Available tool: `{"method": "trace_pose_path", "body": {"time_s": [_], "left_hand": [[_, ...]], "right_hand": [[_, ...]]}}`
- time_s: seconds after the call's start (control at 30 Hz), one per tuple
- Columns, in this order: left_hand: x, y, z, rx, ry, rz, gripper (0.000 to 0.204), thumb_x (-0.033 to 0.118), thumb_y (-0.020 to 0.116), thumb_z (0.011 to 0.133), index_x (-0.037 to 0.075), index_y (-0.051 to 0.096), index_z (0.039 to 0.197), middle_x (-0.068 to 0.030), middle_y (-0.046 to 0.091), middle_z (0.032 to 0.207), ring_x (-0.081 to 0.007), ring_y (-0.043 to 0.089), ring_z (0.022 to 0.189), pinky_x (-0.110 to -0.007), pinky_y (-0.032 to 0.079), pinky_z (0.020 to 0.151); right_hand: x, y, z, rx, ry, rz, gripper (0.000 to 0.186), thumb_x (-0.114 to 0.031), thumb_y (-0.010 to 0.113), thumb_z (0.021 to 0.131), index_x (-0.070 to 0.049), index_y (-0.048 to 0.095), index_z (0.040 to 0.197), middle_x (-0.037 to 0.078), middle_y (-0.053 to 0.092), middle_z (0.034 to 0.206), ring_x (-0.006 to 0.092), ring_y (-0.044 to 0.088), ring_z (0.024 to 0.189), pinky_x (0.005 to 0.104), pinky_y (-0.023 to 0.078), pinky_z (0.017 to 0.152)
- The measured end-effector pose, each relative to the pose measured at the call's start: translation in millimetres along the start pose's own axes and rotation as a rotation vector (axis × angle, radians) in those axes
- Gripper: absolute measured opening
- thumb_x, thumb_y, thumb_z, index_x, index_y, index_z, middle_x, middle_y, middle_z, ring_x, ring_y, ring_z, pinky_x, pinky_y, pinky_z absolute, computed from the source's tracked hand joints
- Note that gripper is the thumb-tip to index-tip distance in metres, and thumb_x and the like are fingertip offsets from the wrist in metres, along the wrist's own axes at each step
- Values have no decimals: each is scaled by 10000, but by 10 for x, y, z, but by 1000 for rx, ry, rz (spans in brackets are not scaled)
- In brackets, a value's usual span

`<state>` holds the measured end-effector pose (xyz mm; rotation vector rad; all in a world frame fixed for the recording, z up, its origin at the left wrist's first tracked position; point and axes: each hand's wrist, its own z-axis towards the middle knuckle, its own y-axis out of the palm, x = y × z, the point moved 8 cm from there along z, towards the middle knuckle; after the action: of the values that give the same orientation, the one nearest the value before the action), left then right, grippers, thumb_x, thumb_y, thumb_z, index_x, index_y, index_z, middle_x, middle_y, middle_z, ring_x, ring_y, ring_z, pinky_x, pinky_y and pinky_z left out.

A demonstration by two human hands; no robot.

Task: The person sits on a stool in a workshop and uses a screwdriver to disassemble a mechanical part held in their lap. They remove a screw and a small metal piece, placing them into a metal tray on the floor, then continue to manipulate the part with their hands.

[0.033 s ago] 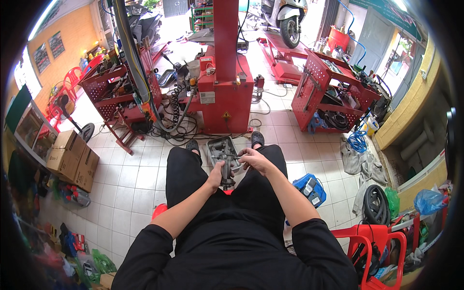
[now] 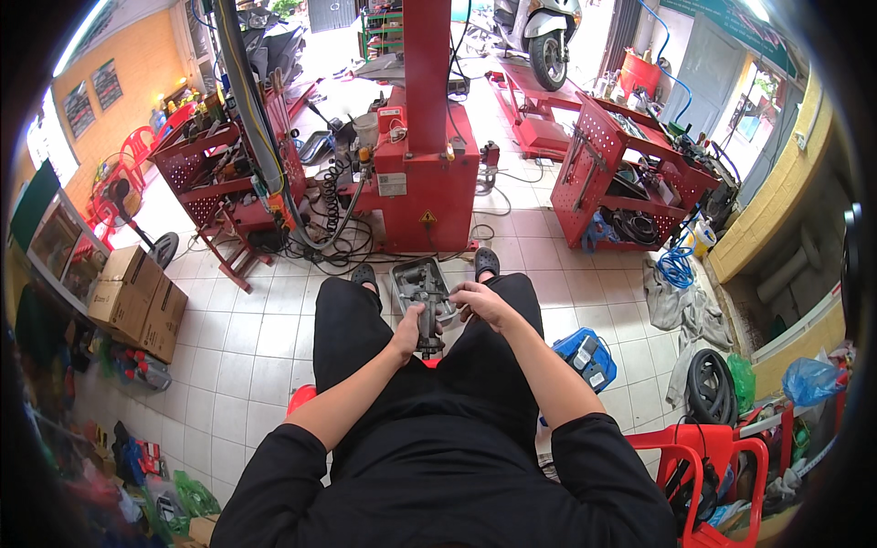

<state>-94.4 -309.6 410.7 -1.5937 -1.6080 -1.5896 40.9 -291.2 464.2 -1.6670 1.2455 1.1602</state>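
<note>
Cardboard boxes (image 2: 142, 301) at nine o'clock. My left hand (image 2: 408, 334) wrapped round grey metal part (image 2: 428, 336), held between my knees. Metal tray (image 2: 396, 285) beyond, twelve o'clock. My right hand (image 2: 482, 304) at part's two o'clock, fingers curled; cannot tell whether pinching anything. Blue case (image 2: 586, 358) on floor, three o'clock.

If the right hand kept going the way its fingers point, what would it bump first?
Probably the grey metal part in the left hand, since the right hand points that way, though depth is unclear.
</note>
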Motion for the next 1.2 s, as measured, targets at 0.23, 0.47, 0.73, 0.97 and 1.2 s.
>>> {"method": "trace_pose_path", "body": {"time_s": [0.23, 0.47, 0.73, 0.97, 1.2], "left_hand": [[-10, 34, 31, -14, 8, 2, 497, 408, 247, 903, 18, 516, 1052, -111, 585, 743, -206, 585, 634, -333, 523, 570], [8, -16, 28, 27, 16, 16, 505, 408, 250, 902, 14, 532, 1043, -101, 588, 740, -199, 581, 630, -321, 506, 577], [64, 50, -89, 33, 1, 29, 502, 412, 264, 896, 19, 548, 1030, -104, 595, 753, -202, 587, 659, -320, 504, 603], [56, 65, -28, 13, -16, 24, 477, 404, 267, 901, 42, 557, 1014, -98, 600, 748, -213, 595, 650, -341, 509, 577], [81, 70, -50, 31, -16, 20, 479, 411, 260, 898, 44, 539, 1030, -102, 591, 735, -220, 589, 595, -328, 503, 554]], "right_hand": [[111, -37, 102, -46, -35, -41, 386, -297, 601, 780, -4, 557, 1028, 73, 576, 824, 129, 553, 631, 264, 390, 521], [76, -26, 38, 29, 89, -24, 378, -287, 595, 797, 11, 563, 1028, 64, 583, 817, 143, 557, 637, 273, 398, 531], [64, 7, 46, -24, -12, 6, 246, -263, 598, 805, -50, 566, 923, -1, 559, 738, 84, 549, 576, 220, 392, 480], [156, -65, 175, -46, -63, 14, 309, -312, 599, 818, -25, 611, 933, 21, 583, 768, 101, 535, 587, 245, 366, 488], [204, -97, 167, 22, 57, -25, 390, -358, 620, 794, -18, 588, 981, 57, 572, 836, 104, 532, 579, 230, 363, 495]]}}
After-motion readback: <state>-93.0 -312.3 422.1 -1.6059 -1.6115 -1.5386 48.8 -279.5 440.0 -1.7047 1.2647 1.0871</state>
